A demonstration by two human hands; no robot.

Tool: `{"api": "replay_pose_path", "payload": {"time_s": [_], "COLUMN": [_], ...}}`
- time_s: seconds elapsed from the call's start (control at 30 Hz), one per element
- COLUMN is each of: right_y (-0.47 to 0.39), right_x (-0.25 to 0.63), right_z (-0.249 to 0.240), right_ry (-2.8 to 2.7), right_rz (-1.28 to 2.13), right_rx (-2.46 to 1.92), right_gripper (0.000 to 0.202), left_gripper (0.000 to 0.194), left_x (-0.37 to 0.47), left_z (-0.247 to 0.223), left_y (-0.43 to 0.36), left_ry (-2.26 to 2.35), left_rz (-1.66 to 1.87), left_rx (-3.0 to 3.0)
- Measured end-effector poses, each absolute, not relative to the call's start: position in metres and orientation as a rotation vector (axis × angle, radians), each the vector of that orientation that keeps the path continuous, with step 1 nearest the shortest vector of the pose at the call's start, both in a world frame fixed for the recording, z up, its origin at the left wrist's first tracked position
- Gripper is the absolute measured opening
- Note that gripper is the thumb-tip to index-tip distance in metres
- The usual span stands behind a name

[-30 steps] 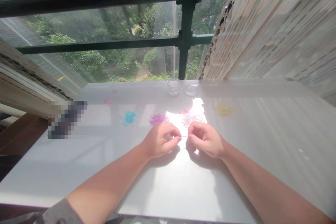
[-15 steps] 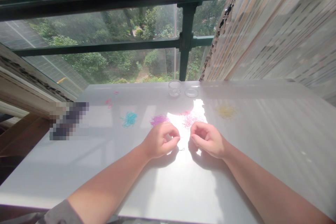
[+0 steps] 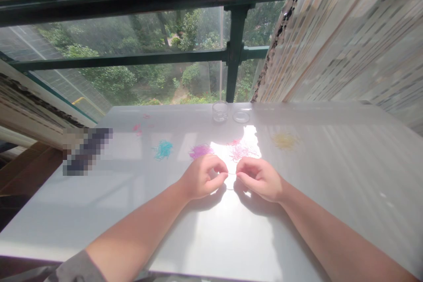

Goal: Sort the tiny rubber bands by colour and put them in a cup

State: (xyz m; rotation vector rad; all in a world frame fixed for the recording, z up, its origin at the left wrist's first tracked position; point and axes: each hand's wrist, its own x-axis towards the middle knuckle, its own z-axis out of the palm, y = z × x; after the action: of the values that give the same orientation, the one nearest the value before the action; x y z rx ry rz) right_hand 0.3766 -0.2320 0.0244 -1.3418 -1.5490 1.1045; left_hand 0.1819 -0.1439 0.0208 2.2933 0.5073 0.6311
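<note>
Over the sunlit middle of the white table (image 3: 228, 233), my left hand (image 3: 203, 178) and my right hand (image 3: 261, 178) face each other, each with thumb and finger pinched. A thin elastic band (image 3: 232, 174) spans the small gap between the fingertips, and its shadow falls on the table below. Its colour is washed out by the light. Just beyond my left hand lies a pile of purple bands (image 3: 200, 151). A pile of pink bands (image 3: 243, 150) lies beyond my right hand.
Blue bands (image 3: 163, 150) are heaped to the left, yellow bands (image 3: 286, 140) to the right. A clear round container (image 3: 220, 112) and its clear lid (image 3: 241, 117) sit near the window edge. Several pink bits (image 3: 136, 128) lie far left. A curtain (image 3: 330, 44) hangs at right.
My right hand has moved left, closer to my left hand. The thin band now stretches between both pinches. My left hand has hardly moved.
</note>
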Motion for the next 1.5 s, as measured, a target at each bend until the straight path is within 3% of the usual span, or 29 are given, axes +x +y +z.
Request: {"api": "replay_pose_path", "payload": {"time_s": [1.03, 1.5], "right_y": [-0.233, -0.219], "right_x": [0.377, 0.411], "right_z": [0.018, 0.009], "right_ry": [-1.596, -1.581], "right_rz": [1.026, 0.318], "right_rx": [-1.377, -1.925], "right_gripper": [0.014, 0.009], "left_gripper": [0.009, 0.009], "left_x": [0.183, 0.18], "left_z": [0.019, 0.02], "left_y": [-0.146, -0.144], "left_ry": [0.531, 0.569], "left_rz": [0.654, 0.643], "left_rx": [2.281, 2.264]}}
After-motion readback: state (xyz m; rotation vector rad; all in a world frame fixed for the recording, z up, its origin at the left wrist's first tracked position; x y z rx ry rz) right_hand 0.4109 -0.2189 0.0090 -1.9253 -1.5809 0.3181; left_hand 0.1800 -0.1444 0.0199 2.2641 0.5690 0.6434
